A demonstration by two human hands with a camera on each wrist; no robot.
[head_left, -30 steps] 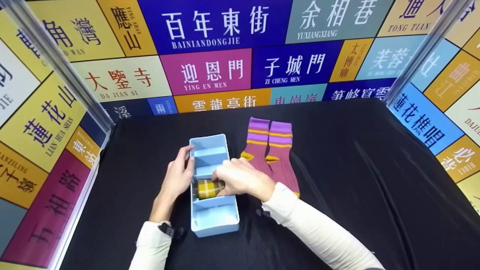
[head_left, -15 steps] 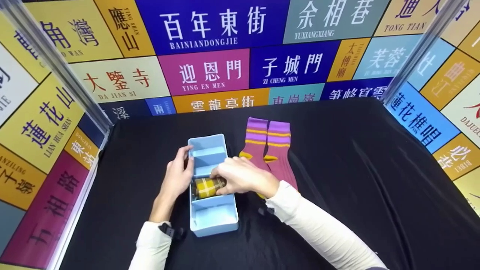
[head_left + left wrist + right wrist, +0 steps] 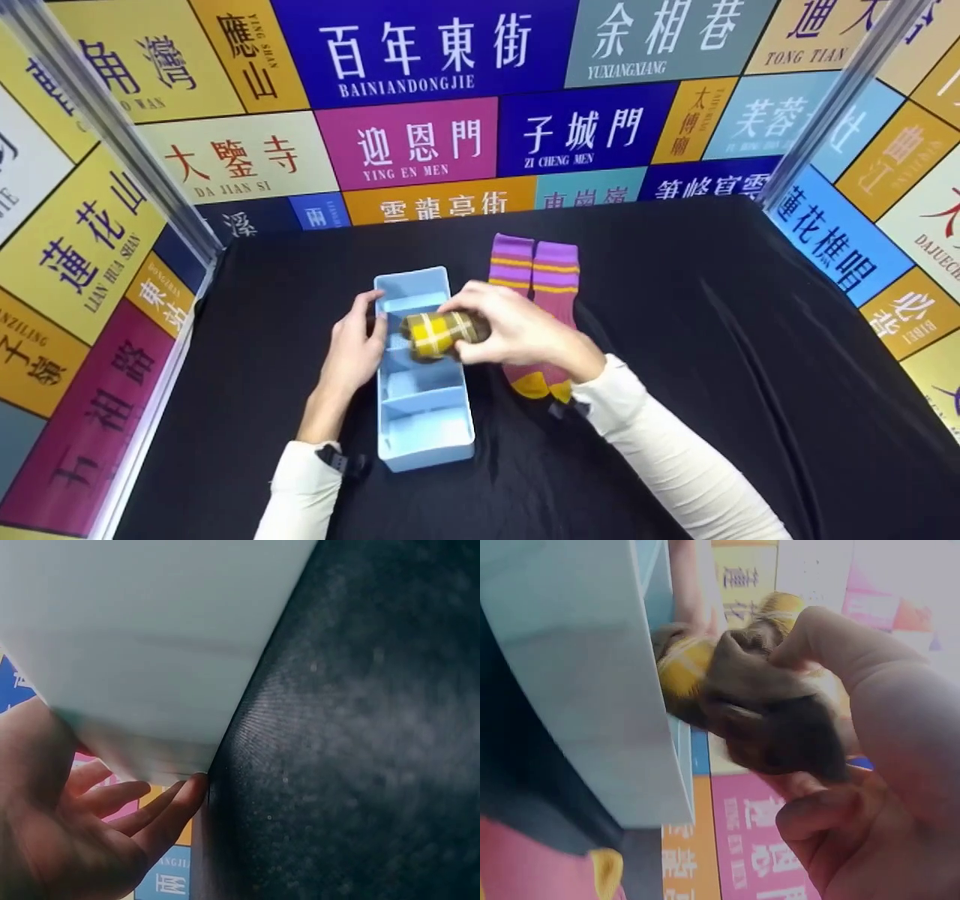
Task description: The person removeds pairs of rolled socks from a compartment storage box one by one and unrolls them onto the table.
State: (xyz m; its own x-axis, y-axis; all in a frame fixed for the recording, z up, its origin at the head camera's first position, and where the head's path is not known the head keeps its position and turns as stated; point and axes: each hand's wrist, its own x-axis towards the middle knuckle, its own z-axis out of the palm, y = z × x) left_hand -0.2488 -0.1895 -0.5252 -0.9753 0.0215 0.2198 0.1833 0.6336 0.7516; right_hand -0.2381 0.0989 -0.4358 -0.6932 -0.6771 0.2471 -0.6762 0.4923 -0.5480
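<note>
Right hand (image 3: 521, 326) clamped on rolled plaid cloth bundle (image 3: 433, 334), above blue divided box (image 3: 433, 454). Probably soft, light, unbreakable; may unroll, so wrap fingers round its 3 o'clock end. Left hand (image 3: 351, 349) touches box's 9 o'clock wall; thumb hidden, can't tell if pinching.

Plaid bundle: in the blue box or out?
Out: in the head view, the right hand holds the plaid bundle above the blue box.

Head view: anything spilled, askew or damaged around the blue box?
Nothing stands out. The blue box sits upright on the black cloth with no visible damage, the left hand touching its side. The right hand holds the plaid bundle above it, and the pink socks lie side by side.
</note>
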